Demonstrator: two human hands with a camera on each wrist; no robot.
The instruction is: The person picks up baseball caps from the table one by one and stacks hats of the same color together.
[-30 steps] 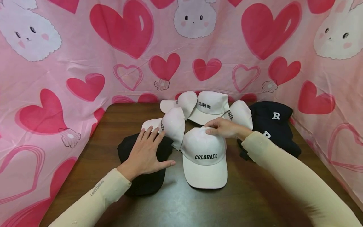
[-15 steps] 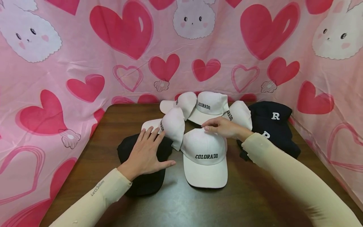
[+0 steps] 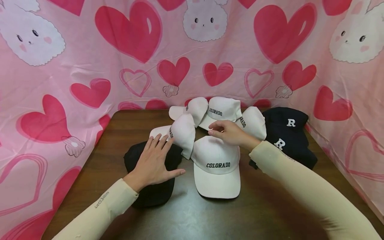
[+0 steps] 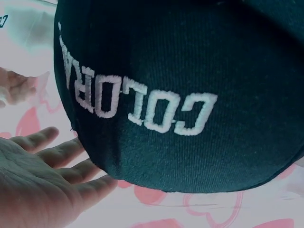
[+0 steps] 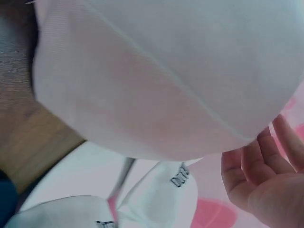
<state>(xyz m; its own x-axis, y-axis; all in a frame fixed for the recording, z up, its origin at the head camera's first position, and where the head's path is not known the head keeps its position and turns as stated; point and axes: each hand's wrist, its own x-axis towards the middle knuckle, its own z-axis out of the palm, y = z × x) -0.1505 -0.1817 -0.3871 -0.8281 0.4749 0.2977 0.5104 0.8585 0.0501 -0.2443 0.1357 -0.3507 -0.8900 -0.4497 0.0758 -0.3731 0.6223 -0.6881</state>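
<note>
In the head view my left hand [image 3: 151, 166] lies spread over a black baseball cap [image 3: 157, 195], hiding its front and much of its crown. White embroidered COLORADO lettering on the black cap [image 4: 190, 161] shows in the left wrist view, fingertips right at its edge. A white baseball cap [image 3: 217, 181] with black COLORADO lettering sits to its right, brim toward me. Just above that crown, my right hand [image 3: 232, 134] hovers with loosely bent fingers and nothing in them. In the right wrist view the white cap's crown [image 5: 166, 90] has a hand beside it.
Several more white caps [image 3: 223, 110] stand at the back of the wooden table [image 3: 129, 123], one white cap [image 3: 184, 131] right behind the black one. Dark caps with a white R [image 3: 288, 115] overlap at the back right. A pink heart-print cloth [image 3: 204, 50] hangs behind.
My right hand has let go of the top of the white cap and risen slightly up and left. My left hand has stayed put on the black cap.
</note>
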